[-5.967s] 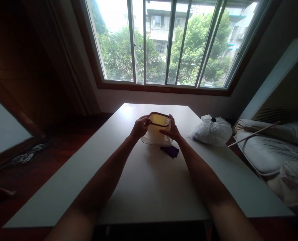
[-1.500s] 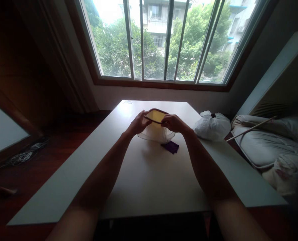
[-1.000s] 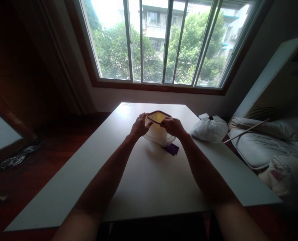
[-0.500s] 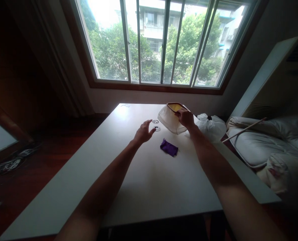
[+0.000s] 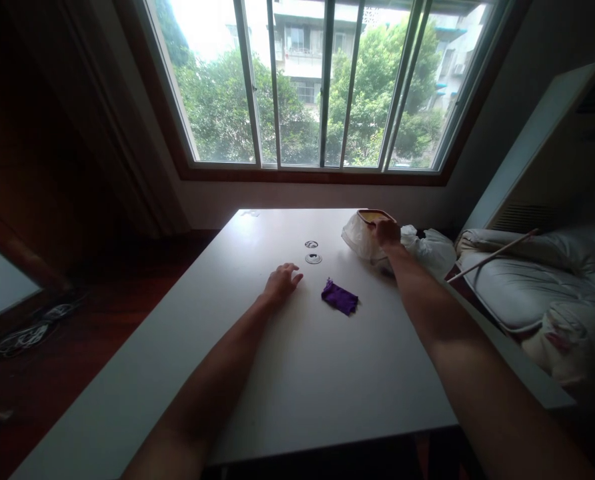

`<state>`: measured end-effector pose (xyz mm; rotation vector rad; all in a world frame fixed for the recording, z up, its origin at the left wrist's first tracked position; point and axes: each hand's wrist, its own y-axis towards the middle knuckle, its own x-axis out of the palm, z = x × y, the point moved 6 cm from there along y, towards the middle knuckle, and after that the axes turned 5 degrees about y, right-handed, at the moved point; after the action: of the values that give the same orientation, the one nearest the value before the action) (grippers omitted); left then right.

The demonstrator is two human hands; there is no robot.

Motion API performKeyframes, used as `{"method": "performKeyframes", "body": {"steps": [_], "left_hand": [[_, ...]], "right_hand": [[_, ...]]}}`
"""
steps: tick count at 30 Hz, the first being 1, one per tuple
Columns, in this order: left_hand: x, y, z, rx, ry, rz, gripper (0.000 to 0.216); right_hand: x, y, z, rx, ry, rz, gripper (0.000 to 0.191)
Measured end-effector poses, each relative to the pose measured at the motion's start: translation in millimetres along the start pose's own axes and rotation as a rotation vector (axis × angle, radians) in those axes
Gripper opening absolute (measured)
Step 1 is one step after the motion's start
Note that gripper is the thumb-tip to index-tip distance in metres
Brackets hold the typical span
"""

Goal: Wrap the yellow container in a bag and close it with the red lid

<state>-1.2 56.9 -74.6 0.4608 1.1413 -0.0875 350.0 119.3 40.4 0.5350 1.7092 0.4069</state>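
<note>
My right hand (image 5: pixel 386 233) grips the brown rim of a clear plastic container (image 5: pixel 362 235) at the far right of the white table (image 5: pixel 287 353), beside a white plastic bag (image 5: pixel 430 248). My left hand (image 5: pixel 280 283) rests palm down on the table, fingers loosely spread, holding nothing. Two small round rings (image 5: pixel 312 252) lie on the table just beyond my left hand. A crumpled purple cloth (image 5: pixel 339 297) lies between my two arms, to the right of my left hand.
A wide barred window (image 5: pixel 322 87) fills the wall behind the table. A bed with pale bedding (image 5: pixel 537 287) and a thin stick (image 5: pixel 492 255) stands to the right. Dark wooden floor and cables (image 5: pixel 27 330) lie on the left.
My right hand carried the container from the table's middle to the far right, uncovering two small rings. My left hand let go of it and came down flat on the table.
</note>
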Motion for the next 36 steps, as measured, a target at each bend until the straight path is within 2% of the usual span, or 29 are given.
{"method": "performKeyframes", "body": {"steps": [7,11,15,17,19,21,22,25,27,30,33,36], "left_hand": [[8.6,-2.0,1.3,0.048,0.065,-0.019,0.030],[10.3,-2.9,2.8,0.036,0.116,-0.029,0.030],[11.5,-3.2,2.7,0.034,0.141,-0.021,0.031],[11.9,-3.3,3.3,0.036,0.149,-0.018,0.031],[12.0,-3.5,5.2,0.044,0.155,-0.019,0.031],[11.7,-3.7,7.9,0.054,0.159,-0.018,0.032],[11.6,-3.8,9.2,0.057,0.161,-0.019,0.032],[11.9,-3.9,10.9,0.043,0.168,-0.021,0.033],[12.1,-3.9,10.7,0.032,0.173,-0.017,0.033],[12.2,-4.4,10.7,0.039,0.177,-0.009,0.033],[12.3,-5.2,10.0,0.037,0.173,-0.017,0.033],[12.3,-5.7,9.4,0.035,0.167,-0.026,0.032]], "right_hand": [[2.4,2.1,6.7,0.007,0.018,-0.001,0.033],[-4.0,1.9,5.0,0.029,0.025,-0.053,0.031],[-22.6,-15.4,-15.3,0.062,0.055,0.060,0.053],[-25.7,-35.7,-38.1,0.008,0.129,0.079,0.050],[-18.0,-63.1,-66.5,-0.106,0.189,-0.030,0.037],[0.7,-99.6,-100.4,-0.342,0.301,-0.336,0.028],[6.7,-118.2,-112.8,-0.435,0.333,-0.440,0.026],[18.4,-160.2,-129.7,-0.567,0.327,-0.614,0.029],[22.6,-173.7,-130.5,-0.590,0.302,-0.647,0.029],[27.5,-175.0,-124.0,-0.565,0.275,-0.640,0.024],[31.7,-157.7,-108.2,-0.482,0.207,-0.576,0.028],[33.4,-127.4,-81.8,-0.359,0.099,-0.460,0.030]]}}
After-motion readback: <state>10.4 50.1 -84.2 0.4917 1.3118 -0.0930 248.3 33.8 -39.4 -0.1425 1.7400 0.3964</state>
